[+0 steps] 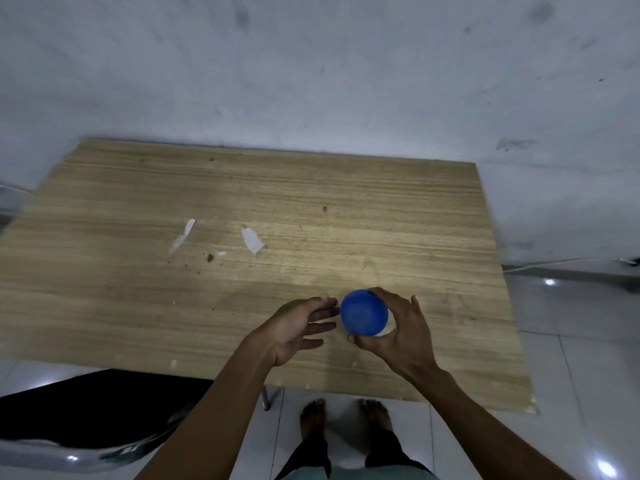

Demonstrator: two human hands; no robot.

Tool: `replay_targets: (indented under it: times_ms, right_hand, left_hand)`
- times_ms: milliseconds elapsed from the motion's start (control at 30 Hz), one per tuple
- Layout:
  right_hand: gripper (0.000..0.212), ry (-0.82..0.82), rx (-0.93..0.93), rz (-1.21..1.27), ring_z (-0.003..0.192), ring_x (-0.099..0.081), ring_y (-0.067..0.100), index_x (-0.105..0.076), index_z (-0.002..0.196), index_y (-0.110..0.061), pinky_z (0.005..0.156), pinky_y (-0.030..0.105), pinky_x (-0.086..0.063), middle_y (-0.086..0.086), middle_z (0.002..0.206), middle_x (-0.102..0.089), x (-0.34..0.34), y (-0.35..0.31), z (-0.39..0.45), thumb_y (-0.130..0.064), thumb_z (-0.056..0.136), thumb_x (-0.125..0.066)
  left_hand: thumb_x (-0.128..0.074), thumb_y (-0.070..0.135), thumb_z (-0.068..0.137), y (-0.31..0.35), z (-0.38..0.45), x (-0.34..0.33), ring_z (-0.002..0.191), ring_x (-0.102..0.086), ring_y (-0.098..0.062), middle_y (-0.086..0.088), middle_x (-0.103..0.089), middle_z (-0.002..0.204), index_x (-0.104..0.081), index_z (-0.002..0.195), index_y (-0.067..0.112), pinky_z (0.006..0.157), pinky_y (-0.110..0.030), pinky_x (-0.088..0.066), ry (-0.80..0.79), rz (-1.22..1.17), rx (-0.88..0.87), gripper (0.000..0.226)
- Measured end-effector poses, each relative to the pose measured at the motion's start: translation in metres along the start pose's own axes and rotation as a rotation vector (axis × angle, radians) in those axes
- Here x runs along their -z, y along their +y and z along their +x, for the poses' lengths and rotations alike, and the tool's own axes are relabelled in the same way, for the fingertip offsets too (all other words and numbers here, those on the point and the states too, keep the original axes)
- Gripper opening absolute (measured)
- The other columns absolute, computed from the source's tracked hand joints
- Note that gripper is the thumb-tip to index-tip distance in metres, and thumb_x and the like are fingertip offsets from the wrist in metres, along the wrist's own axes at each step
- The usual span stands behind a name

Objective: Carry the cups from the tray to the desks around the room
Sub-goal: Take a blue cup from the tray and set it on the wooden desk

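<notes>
- Lower left of the frame: a dark chair (86, 410) with a shiny metal edge stands just beside the near edge of the desk (311, 188), which fills the middle of the frame and backs onto a pale wall.
- Left of centre on the desk: two torn white scraps (252, 240) lie on the wood, well apart from both hands.
- Lower centre: the left hand (298, 327) hangs palm up with its fingers straight and spread, holding nothing; its fingertips point right and lie just beside the cup, and I cannot tell whether they touch it.
- Just right of that: the blue cup (363, 313) sits low over the near part of the desk. Only a round face shows from above, so its long axis seems to run nearly straight down; whether it rests on the wood cannot be told.
- Right of the cup: the right hand (401, 327) wraps it from the right side, thumb on the near edge and fingers curled over the far edge. This hand alone carries it.
- Judgement: the cup is likely being set down here, so what matters is the short drop straight down to the desk.
</notes>
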State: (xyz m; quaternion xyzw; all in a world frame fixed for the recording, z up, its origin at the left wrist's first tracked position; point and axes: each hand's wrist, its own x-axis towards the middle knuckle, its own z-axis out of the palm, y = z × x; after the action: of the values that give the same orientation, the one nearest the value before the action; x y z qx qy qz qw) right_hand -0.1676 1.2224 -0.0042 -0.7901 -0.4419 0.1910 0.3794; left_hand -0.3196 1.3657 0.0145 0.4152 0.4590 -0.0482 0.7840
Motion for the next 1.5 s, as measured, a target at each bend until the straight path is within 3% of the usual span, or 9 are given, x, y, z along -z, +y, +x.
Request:
replay_targets:
  times_ms: [333, 700, 900, 1000, 1033, 1167, 1333, 1400, 1500]
  right_hand:
    - [0.081, -0.052, -0.057, 0.042, 0.120, -0.052, 0.007, -0.057, 0.127, -0.026, 0.115, 0.039, -0.005, -0.020, 0.122, -0.057, -0.002, 0.018, -0.004, -0.046, 0.055, -0.088]
    - [0.086, -0.058, -0.112, 0.038, 0.119, -0.054, 0.006, -0.053, 0.130, -0.024, 0.118, 0.051, -0.019, -0.014, 0.125, -0.062, -0.006, 0.019, -0.005, -0.054, 0.056, -0.084]
    - [0.088, -0.033, -0.114, 0.027, 0.114, -0.047, -0.002, -0.051, 0.132, -0.025, 0.116, 0.042, -0.021, -0.022, 0.121, -0.054, -0.007, 0.018, -0.006, -0.050, 0.056, -0.086]
    - [0.093, -0.032, -0.127, 0.038, 0.119, -0.050, 0.006, -0.050, 0.134, -0.025, 0.108, 0.013, -0.020, -0.022, 0.123, -0.054, -0.006, 0.017, -0.009, -0.054, 0.053, -0.084]
    - [0.098, -0.043, -0.140, 0.035, 0.122, -0.049, 0.010, -0.047, 0.136, -0.025, 0.105, 0.010, -0.021, -0.020, 0.126, -0.054, -0.005, 0.016, -0.010, -0.056, 0.051, -0.083]
    - [0.120, -0.127, -0.241, 0.003, 0.138, -0.036, 0.018, -0.026, 0.149, -0.030, 0.112, 0.040, -0.031, -0.003, 0.150, -0.041, 0.002, 0.017, -0.014, -0.064, 0.049, -0.084]
    - [0.111, 0.008, -0.289, 0.024, 0.142, -0.031, 0.014, -0.017, 0.149, -0.041, 0.113, 0.044, -0.032, -0.007, 0.156, -0.033, 0.026, 0.011, -0.031, -0.076, 0.059, -0.072]
    - [0.106, 0.072, -0.316, 0.037, 0.144, -0.028, 0.015, -0.014, 0.149, -0.043, 0.115, 0.049, -0.031, -0.008, 0.158, -0.029, 0.042, 0.011, -0.040, -0.078, 0.063, -0.067]
    - [0.102, 0.204, -0.355, 0.028, 0.146, -0.025, 0.016, -0.015, 0.149, -0.043, 0.116, 0.050, -0.030, -0.009, 0.159, -0.027, 0.073, 0.012, -0.057, -0.080, 0.066, -0.061]
  left_hand:
    - [-0.043, 0.045, 0.098, -0.008, 0.004, -0.011, 0.114, -0.061, -0.009, 0.014, -0.064, 0.125, -0.062, 0.125, 0.030, 0.100, -0.040, -0.045, -0.046, 0.119, -0.046, 0.036]
    - [-0.045, 0.045, 0.098, -0.009, 0.006, -0.010, 0.112, -0.063, -0.009, 0.014, -0.064, 0.126, -0.063, 0.122, 0.034, 0.100, -0.042, -0.046, -0.044, 0.151, -0.051, 0.032]
    - [-0.045, 0.043, 0.098, -0.003, 0.003, -0.012, 0.113, -0.062, -0.012, 0.012, -0.064, 0.126, -0.062, 0.123, 0.032, 0.100, -0.043, -0.046, -0.034, 0.192, -0.048, 0.032]
    - [-0.045, 0.043, 0.098, 0.000, 0.000, -0.013, 0.114, -0.061, -0.013, 0.011, -0.063, 0.127, -0.061, 0.124, 0.031, 0.102, -0.045, -0.045, -0.038, 0.226, -0.051, 0.033]
    - [-0.045, 0.042, 0.098, 0.001, 0.000, -0.014, 0.114, -0.061, -0.014, 0.010, -0.062, 0.127, -0.061, 0.125, 0.030, 0.103, -0.046, -0.044, -0.035, 0.234, -0.054, 0.033]
    - [-0.049, 0.039, 0.097, 0.011, -0.004, -0.020, 0.111, -0.061, -0.017, 0.006, -0.063, 0.126, -0.059, 0.125, 0.025, 0.102, -0.046, -0.044, 0.051, 0.262, -0.091, 0.033]
    - [-0.060, 0.037, 0.092, 0.026, -0.007, -0.037, 0.102, -0.061, -0.011, 0.004, -0.066, 0.118, -0.064, 0.101, 0.031, 0.087, -0.035, -0.049, 0.219, 0.307, -0.362, 0.011]
    - [-0.061, 0.040, 0.090, 0.034, -0.009, -0.051, 0.105, -0.059, -0.008, 0.003, -0.064, 0.121, -0.063, 0.113, 0.025, 0.082, -0.026, -0.046, 0.237, 0.359, -0.507, 0.027]
    - [-0.059, 0.047, 0.089, 0.042, -0.013, -0.082, 0.122, -0.048, -0.007, 0.008, -0.053, 0.136, -0.053, 0.132, 0.024, 0.090, -0.022, -0.038, 0.204, 0.562, -0.683, 0.049]
